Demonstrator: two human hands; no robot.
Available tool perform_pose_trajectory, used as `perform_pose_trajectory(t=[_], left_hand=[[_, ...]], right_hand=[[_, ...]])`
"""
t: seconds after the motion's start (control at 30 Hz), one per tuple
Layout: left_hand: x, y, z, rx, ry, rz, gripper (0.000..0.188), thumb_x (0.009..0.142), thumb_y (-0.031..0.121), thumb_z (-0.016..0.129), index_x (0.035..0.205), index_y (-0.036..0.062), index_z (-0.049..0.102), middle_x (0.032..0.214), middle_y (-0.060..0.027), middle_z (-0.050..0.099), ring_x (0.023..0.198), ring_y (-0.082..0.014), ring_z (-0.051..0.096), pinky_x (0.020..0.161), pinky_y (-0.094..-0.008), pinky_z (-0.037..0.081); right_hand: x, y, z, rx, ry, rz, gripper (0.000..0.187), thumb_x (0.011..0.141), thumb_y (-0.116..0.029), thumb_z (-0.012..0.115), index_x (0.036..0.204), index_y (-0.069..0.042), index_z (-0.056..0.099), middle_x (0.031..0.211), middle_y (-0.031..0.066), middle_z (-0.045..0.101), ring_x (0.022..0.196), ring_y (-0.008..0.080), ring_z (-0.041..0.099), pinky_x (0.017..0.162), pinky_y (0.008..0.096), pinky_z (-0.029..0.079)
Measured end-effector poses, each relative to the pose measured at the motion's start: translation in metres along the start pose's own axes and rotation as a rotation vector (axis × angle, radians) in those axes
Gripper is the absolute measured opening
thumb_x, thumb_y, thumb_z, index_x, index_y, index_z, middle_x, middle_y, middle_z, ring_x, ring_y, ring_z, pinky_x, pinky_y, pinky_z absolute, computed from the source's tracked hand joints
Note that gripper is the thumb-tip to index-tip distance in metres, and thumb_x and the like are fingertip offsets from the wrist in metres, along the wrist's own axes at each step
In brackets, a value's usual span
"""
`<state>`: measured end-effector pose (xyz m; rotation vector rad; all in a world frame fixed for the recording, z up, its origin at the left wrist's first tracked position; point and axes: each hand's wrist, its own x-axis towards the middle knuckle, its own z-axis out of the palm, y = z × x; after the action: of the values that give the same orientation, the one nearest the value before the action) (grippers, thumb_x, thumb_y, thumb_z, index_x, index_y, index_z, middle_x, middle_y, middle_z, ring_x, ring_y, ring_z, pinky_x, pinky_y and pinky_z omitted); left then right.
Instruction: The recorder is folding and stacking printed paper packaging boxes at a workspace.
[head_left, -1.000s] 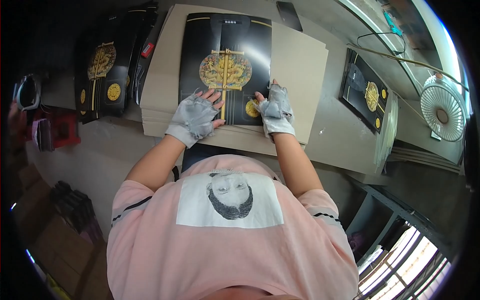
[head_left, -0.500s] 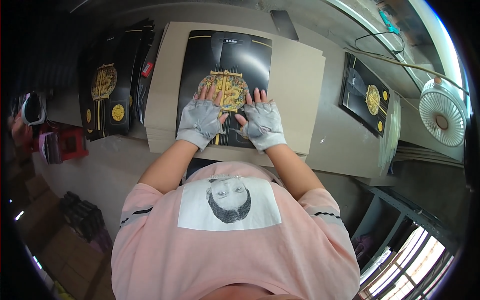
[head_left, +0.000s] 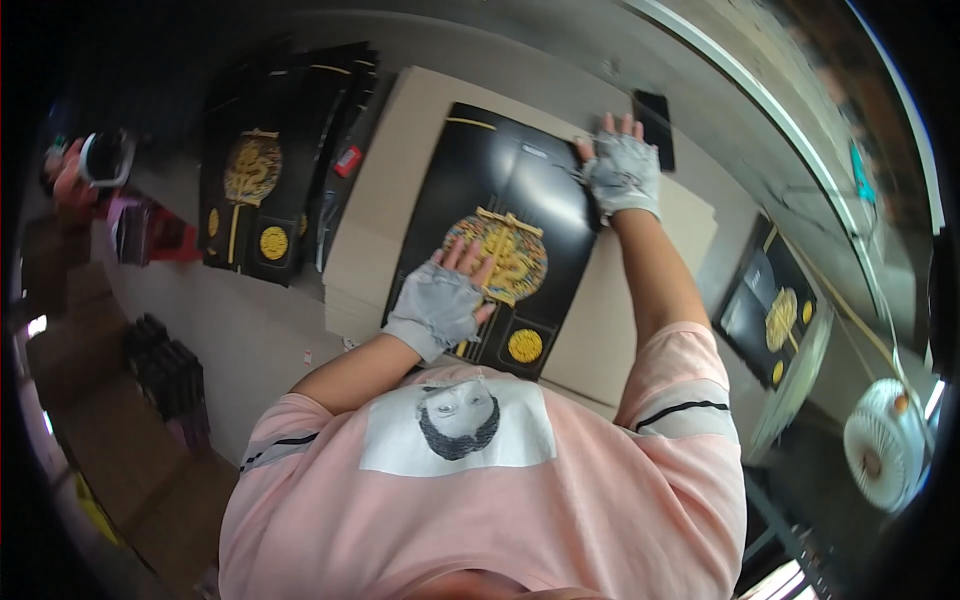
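A glossy black sheet (head_left: pixel 480 160) with a gold dragon emblem lies on a stack of beige boards (head_left: pixel 365 230). My left hand (head_left: pixel 440 300), in a grey fingerless glove, rests flat on the sheet's lower left, its fingertips on the emblem. Reaching to the sheet's upper right corner, my right hand (head_left: pixel 622 168) wears the same kind of glove. Its fingers are spread over the corner and the bare board beside it. Close to those fingers lies a dark phone-like slab (head_left: pixel 655 130).
Similar black printed sheets (head_left: pixel 255 225) are piled to the left, with a small red object (head_left: pixel 347 161) beside them. More black sheets (head_left: pixel 770 300) lie at the right. A white fan (head_left: pixel 884 445) stands at the far right, and dark stacked items (head_left: pixel 165 370) sit low on the left.
My right hand has moved from the sheet's middle up to its upper right corner. My left hand stays on the lower left. The whole view has turned and shifted.
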<state>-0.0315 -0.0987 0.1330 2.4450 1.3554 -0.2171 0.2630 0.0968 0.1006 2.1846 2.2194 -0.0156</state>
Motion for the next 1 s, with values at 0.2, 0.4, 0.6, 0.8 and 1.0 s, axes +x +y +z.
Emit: perform_pose_trajectory(t=[0.2, 0.4, 0.6, 0.8, 1.0], left_hand=[[-0.001, -0.003, 0.003, -0.025, 0.004, -0.024, 0.076, 0.094, 0.053, 0.06, 0.154, 0.0073, 0.047, 0.162, -0.021, 0.04, 0.152, -0.0385, 0.035, 0.123, -0.0519, 0.03], [-0.011, 0.0, 0.002, -0.047, 0.052, -0.062, 0.076, 0.094, 0.054, 0.06, 0.152, 0.0063, 0.049, 0.161, -0.0205, 0.042, 0.151, -0.0377, 0.036, 0.123, -0.0516, 0.029], [-0.009, -0.003, 0.012, -0.125, 0.182, -0.012, 0.077, 0.093, 0.051, 0.062, 0.152, 0.0053, 0.048, 0.163, -0.0215, 0.039, 0.153, -0.0371, 0.034, 0.126, -0.0475, 0.025], [-0.024, -0.006, 0.014, -0.137, 0.164, -0.035, 0.079, 0.091, 0.05, 0.065, 0.154, 0.0063, 0.046, 0.165, -0.023, 0.034, 0.155, -0.0374, 0.03, 0.127, -0.0467, 0.024], [-0.042, 0.011, 0.007, -0.055, 0.114, 0.174, 0.091, 0.089, 0.057, 0.067, 0.161, 0.0101, 0.036, 0.166, -0.0235, 0.03, 0.157, -0.0379, 0.025, 0.126, -0.0496, 0.027]], right_hand=[[0.055, 0.016, 0.004, -0.102, 0.106, -0.115, 0.076, 0.101, -0.059, 0.048, 0.16, -0.011, 0.039, 0.167, 0.0222, 0.032, 0.155, 0.0371, 0.031, 0.123, 0.0564, 0.027], [0.044, 0.001, -0.022, -0.042, 0.338, -0.133, 0.069, 0.096, -0.048, 0.061, 0.152, -0.01, 0.049, 0.157, 0.0213, 0.045, 0.145, 0.0374, 0.043, 0.117, 0.0541, 0.034], [-0.078, -0.025, -0.032, -0.233, 0.074, -0.16, 0.069, 0.103, -0.039, 0.045, 0.161, -0.002, 0.034, 0.169, 0.0233, 0.025, 0.158, 0.0375, 0.021, 0.126, 0.0551, 0.019], [-0.257, -0.098, -0.058, -0.121, -0.349, -0.493, 0.067, 0.099, -0.042, 0.05, 0.151, 0.001, 0.046, 0.163, 0.0283, 0.035, 0.156, 0.0436, 0.023, 0.126, 0.0584, 0.016], [-0.332, -0.049, 0.021, 0.471, -0.143, -0.291, 0.069, 0.093, -0.039, 0.067, 0.147, -0.001, 0.049, 0.159, 0.0294, 0.039, 0.152, 0.043, 0.032, 0.119, 0.0541, 0.032]])
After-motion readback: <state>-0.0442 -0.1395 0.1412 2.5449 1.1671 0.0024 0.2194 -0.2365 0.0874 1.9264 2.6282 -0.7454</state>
